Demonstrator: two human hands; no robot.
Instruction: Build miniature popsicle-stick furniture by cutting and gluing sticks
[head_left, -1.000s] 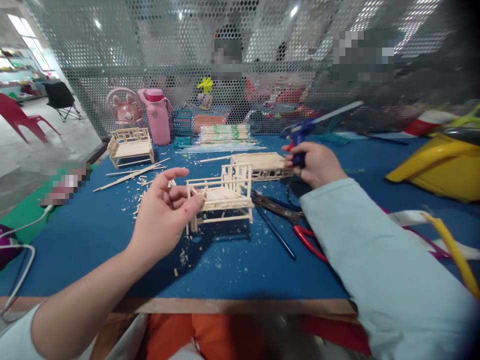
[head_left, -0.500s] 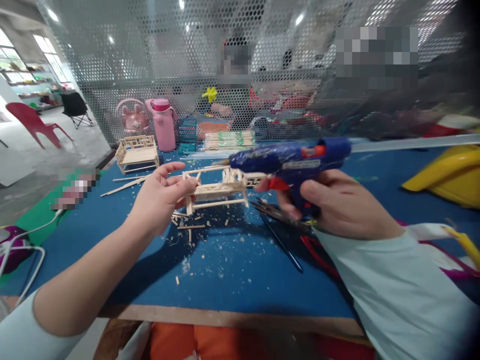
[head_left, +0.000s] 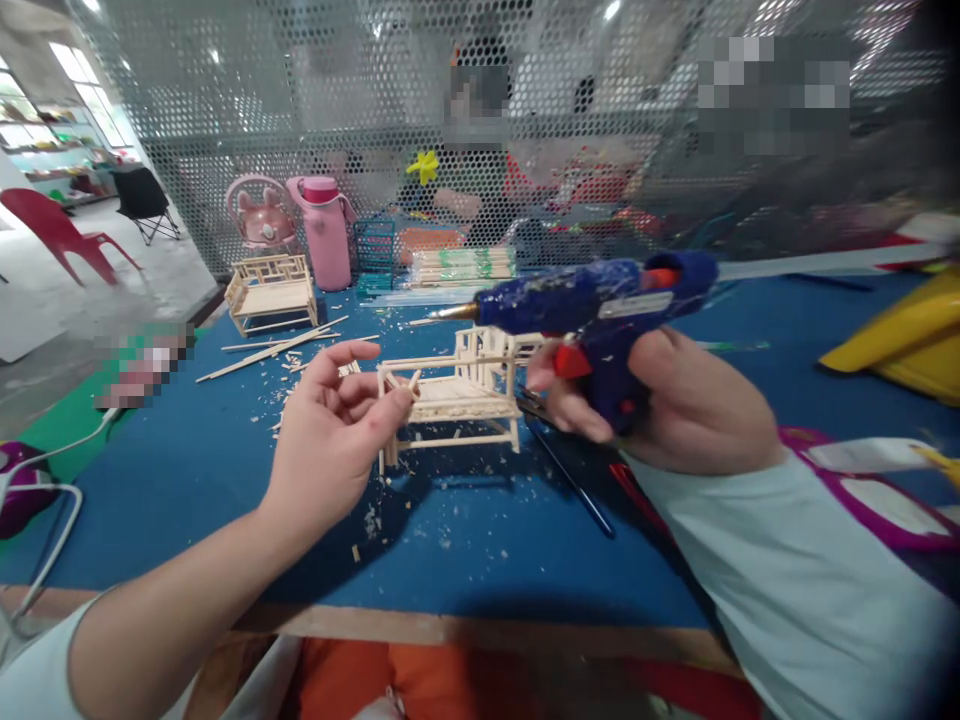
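My left hand (head_left: 337,420) pinches the left end of a small wooden stick bench (head_left: 457,400), which sits upright above the blue table at the centre. Short slanted sticks show by my thumb. In my right hand (head_left: 675,400) is a blue glue gun (head_left: 570,295), with fingers around its handle and by the red trigger. Its metal tip points left, above the back of the bench. Part of the bench's back right lies behind the gun and my fingers.
A finished-looking stick bench (head_left: 274,295) and a pink bottle (head_left: 328,235) stand at the back left. Loose sticks (head_left: 274,350) lie in front. Dark pliers and a blue pen-like tool (head_left: 574,480) lie centre right. A person is behind the perforated screen (head_left: 300,120).
The held bench has moved slightly right and toward me with my left hand, and it shows more of its seat. The glue gun has shifted a little right and its tip shows more clearly.
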